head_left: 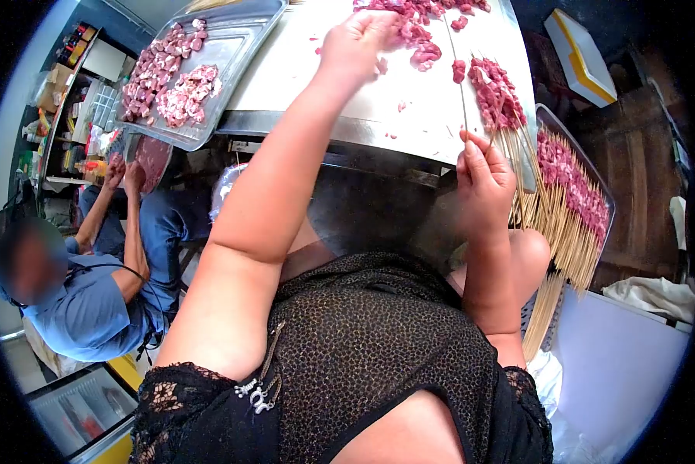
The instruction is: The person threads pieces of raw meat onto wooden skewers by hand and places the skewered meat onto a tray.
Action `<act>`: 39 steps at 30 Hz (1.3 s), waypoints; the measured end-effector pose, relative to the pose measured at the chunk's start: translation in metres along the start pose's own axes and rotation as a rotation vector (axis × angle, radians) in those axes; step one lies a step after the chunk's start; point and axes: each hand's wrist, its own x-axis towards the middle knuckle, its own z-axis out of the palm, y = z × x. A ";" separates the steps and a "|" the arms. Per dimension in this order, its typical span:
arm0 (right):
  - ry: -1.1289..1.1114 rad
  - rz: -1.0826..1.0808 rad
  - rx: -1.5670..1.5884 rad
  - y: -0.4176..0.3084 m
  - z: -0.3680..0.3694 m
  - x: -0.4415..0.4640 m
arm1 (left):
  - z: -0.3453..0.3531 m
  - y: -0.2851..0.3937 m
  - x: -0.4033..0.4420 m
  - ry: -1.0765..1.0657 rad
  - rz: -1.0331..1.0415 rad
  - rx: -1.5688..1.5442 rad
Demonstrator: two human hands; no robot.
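While the right hand [487,178] pinches a thin skewer [463,104] above the desk [409,124], the left hand [359,46] is at the far meat pile [425,54]; whether its grip holds a piece, I cannot tell. Threading seems in hand; the next move probably calls for another chunk. Loaded skewers [496,97] lie right on the pale desk; at left are a metal tray [243,58], a seated co-worker [88,309] and crowded shelves [77,116].

A tray [237,48] holding two meat heaps [187,97] sits at the left of the table [286,85]. Meat pieces [425,54] lie toward its far side; meat skewers [496,93] rest along its right edge, left of a skewer-filled tray [613,210].
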 end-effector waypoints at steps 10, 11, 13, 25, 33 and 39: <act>0.030 -0.012 0.029 -0.005 -0.008 -0.001 | 0.049 -0.024 0.011 -0.198 0.266 1.204; 0.039 0.003 0.043 -0.004 -0.010 -0.001 | 0.049 -0.026 0.012 -0.195 0.244 1.154; 0.034 0.005 0.017 -0.008 -0.009 -0.004 | 0.048 -0.021 0.012 -0.260 0.177 1.187; -0.108 0.055 -0.158 0.006 -0.009 -0.008 | -0.015 -0.001 0.000 -0.118 -0.277 -0.337; -0.052 0.051 -0.292 0.012 -0.008 -0.025 | -0.016 0.005 -0.007 -0.131 -0.270 -0.563; -0.034 0.043 -0.281 0.009 -0.007 -0.028 | -0.015 0.010 -0.012 -0.075 -0.307 -0.455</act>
